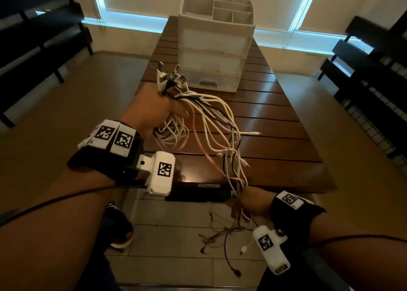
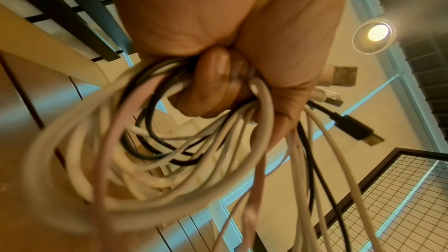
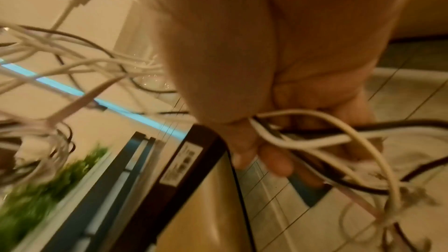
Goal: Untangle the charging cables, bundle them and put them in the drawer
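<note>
Several white, black and pink charging cables (image 1: 217,123) hang between my two hands above the wooden table (image 1: 275,136). My left hand (image 1: 152,110) grips the looped part of the cables (image 2: 150,160) with the USB plugs (image 1: 171,79) sticking up out of the fist. My right hand (image 1: 251,202), lower and past the table's near edge, grips the loose strands (image 3: 315,141); their free ends (image 1: 224,242) dangle toward the floor. A white plastic drawer unit (image 1: 214,52) stands at the table's far end, its drawers pushed in.
Dark benches (image 1: 33,44) line the left wall and wire-mesh racks (image 1: 374,88) the right. Pale floor tiles (image 1: 176,235) lie below my hands. A ceiling lamp (image 2: 375,33) shines in the left wrist view.
</note>
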Motion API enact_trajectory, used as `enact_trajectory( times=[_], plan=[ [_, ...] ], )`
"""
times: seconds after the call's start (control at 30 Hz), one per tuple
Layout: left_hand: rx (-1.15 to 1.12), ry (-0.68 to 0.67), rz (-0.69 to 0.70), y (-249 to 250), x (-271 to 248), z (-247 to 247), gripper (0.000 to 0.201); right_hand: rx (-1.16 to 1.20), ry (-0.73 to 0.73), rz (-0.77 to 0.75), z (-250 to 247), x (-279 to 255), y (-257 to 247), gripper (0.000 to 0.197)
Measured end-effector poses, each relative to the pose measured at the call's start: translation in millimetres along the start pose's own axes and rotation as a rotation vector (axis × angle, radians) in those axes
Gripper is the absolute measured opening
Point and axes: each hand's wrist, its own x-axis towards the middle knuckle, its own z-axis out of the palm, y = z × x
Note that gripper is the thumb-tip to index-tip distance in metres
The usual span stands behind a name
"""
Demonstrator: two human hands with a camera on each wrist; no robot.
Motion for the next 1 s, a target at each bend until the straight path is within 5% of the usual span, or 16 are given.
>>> enact_trajectory(
  times=[0.17, 0.27, 0.4, 0.63, 0.7, 0.83, 1.0],
  plan=[
    [0.057, -0.038, 0.009, -2.2, -1.6, 3.8, 0.027, 0.049, 0.001, -0.030, 9.9, -2.2, -10.5, 0.021],
    [0.103, -0.065, 0.046, -4.0, -4.2, 3.2, 0.028, -0.323, -0.016, -0.077, 1.6, -13.7, -26.3, 0.037],
    [0.274, -0.148, 0.101, -4.2, -7.0, 4.8, 0.027, -0.524, -0.196, 0.030, -23.6, -42.2, -52.6, 0.059],
    [0.670, -0.409, 0.093, 4.3, -26.2, 25.1, 0.015, -0.778, -0.036, 0.092, -91.9, -88.2, -79.3, 0.016],
    [0.755, -0.469, 0.081, 1.8, -29.2, 32.0, 0.023, -0.682, 0.033, 0.023, -101.6, -101.4, -89.0, 0.017],
    [0.787, -0.510, 0.051, -0.5, -29.8, 39.9, 0.022, -0.269, 0.040, -0.227, -83.4, -110.5, -108.8, 0.057],
    [0.777, -0.499, 0.063, 1.2, -31.7, 42.5, 0.020, -0.062, 0.042, -0.422, -44.3, -76.1, -105.2, 0.037]
  ],
)
